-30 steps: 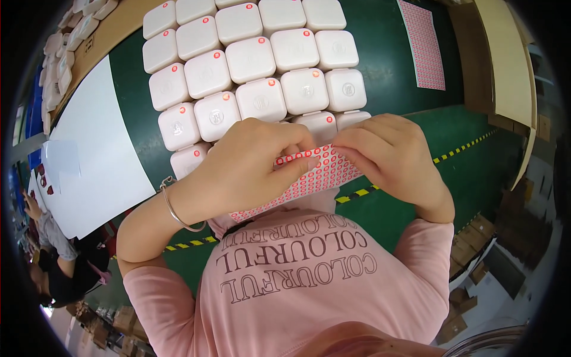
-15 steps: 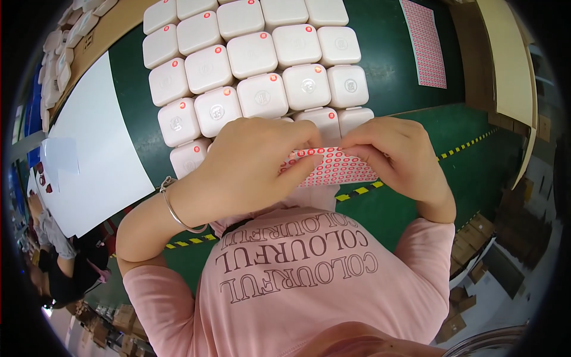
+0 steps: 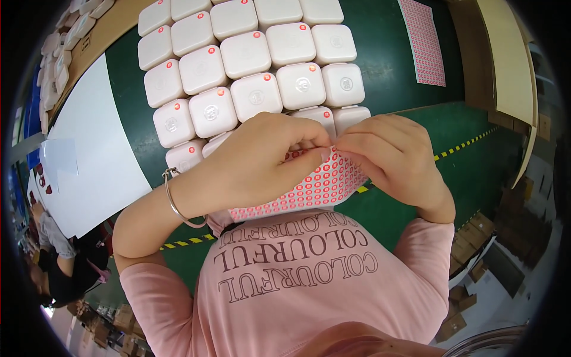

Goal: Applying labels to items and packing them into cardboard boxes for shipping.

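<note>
A white sheet of small round red stickers (image 3: 315, 189) is held up close to my chest, its face toward me. My left hand (image 3: 262, 157) grips it by the top edge, thumb in front and fingers bent behind. Right beside that thumb, my right hand (image 3: 392, 156) pinches at the same edge; whether a loose sticker is between its fingertips is too small to tell. Just beyond both hands stand rows of white rounded plastic boxes (image 3: 256, 95). Many lids carry a red dot at one corner, while several in the right column look plain. My hands hide part of the nearest row.
The boxes stand on a dark green table (image 3: 380, 77). Another sticker sheet (image 3: 423, 44) lies at the far right, near a cardboard box (image 3: 496, 65). White board (image 3: 89, 160) covers the left side. More white boxes fill a carton (image 3: 89, 41) at far left, and a person (image 3: 65, 262) is beyond.
The sticker sheet has tilted and spread out more to the lower left, showing more of its face. My hands have come closer together at its top edge.
</note>
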Motion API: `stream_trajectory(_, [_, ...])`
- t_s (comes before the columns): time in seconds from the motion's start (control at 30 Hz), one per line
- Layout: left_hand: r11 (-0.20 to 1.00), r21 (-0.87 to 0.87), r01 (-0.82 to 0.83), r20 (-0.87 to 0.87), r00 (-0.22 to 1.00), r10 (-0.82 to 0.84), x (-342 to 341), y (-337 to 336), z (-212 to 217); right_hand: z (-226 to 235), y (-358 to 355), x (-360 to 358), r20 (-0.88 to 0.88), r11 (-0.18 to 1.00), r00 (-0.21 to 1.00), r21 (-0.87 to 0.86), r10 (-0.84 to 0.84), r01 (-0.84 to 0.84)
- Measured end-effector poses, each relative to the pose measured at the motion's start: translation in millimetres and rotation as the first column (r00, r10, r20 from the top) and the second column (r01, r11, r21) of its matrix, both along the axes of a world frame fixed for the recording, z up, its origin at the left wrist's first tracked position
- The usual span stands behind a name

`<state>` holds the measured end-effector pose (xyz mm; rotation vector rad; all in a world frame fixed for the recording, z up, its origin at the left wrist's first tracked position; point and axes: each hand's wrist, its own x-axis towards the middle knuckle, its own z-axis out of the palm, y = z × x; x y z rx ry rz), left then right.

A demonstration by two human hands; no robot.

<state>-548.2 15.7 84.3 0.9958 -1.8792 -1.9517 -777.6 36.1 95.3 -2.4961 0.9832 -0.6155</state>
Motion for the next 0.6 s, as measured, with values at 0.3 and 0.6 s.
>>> stream_trajectory(0.3, [0.967,-0.255,-0.033,0.003,0.999,0.035,-12.2,1.7,-11.1,4.4,-3.6,-10.5,0.038,0.963,0.998,0.266,-0.054,0.042])
stream_trajectory(0.6, [0.87,-0.471,0.144,0.175,0.982,-0.068,-15.8,-2.2,-7.7,-9.8,-31.2,-37.9,-0.178,0.863,0.965,0.437,-0.192,0.252])
